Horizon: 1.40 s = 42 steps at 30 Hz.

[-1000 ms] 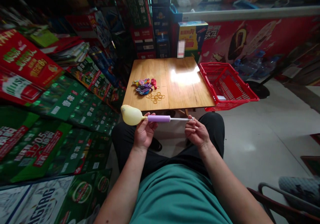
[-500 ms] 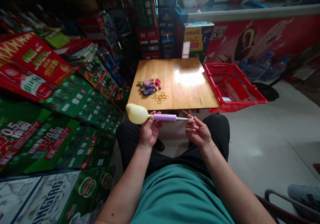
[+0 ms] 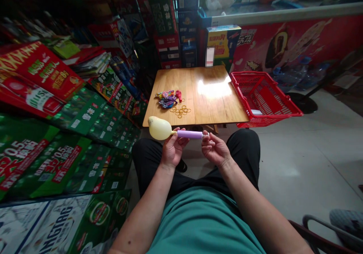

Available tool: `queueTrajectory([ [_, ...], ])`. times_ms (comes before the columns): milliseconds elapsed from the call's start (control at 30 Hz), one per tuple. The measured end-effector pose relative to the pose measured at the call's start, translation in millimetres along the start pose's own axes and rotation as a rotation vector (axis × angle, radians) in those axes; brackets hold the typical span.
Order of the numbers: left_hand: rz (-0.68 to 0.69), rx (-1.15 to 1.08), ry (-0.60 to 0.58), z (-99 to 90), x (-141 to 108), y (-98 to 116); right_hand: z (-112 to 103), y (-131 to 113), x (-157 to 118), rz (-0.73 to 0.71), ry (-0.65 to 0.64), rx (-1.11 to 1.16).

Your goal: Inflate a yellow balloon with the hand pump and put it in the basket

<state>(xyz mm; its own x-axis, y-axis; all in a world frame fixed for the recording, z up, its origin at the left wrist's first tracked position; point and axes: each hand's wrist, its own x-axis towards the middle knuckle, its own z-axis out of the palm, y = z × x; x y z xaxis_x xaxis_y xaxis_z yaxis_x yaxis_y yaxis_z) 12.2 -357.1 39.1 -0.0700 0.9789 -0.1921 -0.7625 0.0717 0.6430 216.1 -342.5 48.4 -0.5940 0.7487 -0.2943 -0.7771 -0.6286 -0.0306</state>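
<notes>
A pale yellow balloon [image 3: 160, 128], partly inflated, sits on the left end of a purple balloon pump [image 3: 190, 134]. With its thumb and fingers, my left hand [image 3: 172, 150] grips the pump's nozzle end where the balloon's neck meets it. At the other end, my right hand [image 3: 215, 150] is closed on the white pump handle [image 3: 206, 135], close against the purple barrel. Both hands are above my lap, just short of the table's near edge. On the table lie a bunch of uninflated balloons [image 3: 168, 102] and several yellow rubber bands [image 3: 180, 111].
The wooden table [image 3: 210, 110] stands in front of my knees, with a red shopping basket [image 3: 266, 98] at its right side. Stacked green drink cartons [image 3: 56, 148] crowd the left. A chest freezer [image 3: 272, 15] and several boxes are behind the table.
My right hand has moved left, pushing the white rod into the purple barrel. My left hand, the pump and the balloon have shifted slightly right.
</notes>
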Motion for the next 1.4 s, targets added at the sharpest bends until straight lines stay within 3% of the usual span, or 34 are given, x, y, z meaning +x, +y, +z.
queueTrajectory([
  [233,0.056,-0.04,0.062,-10.6,1.9,16.4,-0.6,-24.3,-18.2,-0.074,-0.031,-0.031],
  [533,-0.016,0.008,-0.04,14.3,-9.1,-2.7,-0.1,2.2,0.5,-0.01,-0.018,0.033],
  [800,0.065,-0.009,0.018,-1.8,0.7,17.2,-4.8,-29.2,-18.1,-0.15,0.028,-0.039],
  [1100,-0.036,0.009,-0.059,7.4,-9.6,-1.9,-7.7,5.3,-6.9,-0.016,-0.004,-0.062],
  [1400,0.054,0.002,0.034,-5.4,0.2,19.2,0.6,-25.9,-20.2,-0.136,0.019,-0.078],
])
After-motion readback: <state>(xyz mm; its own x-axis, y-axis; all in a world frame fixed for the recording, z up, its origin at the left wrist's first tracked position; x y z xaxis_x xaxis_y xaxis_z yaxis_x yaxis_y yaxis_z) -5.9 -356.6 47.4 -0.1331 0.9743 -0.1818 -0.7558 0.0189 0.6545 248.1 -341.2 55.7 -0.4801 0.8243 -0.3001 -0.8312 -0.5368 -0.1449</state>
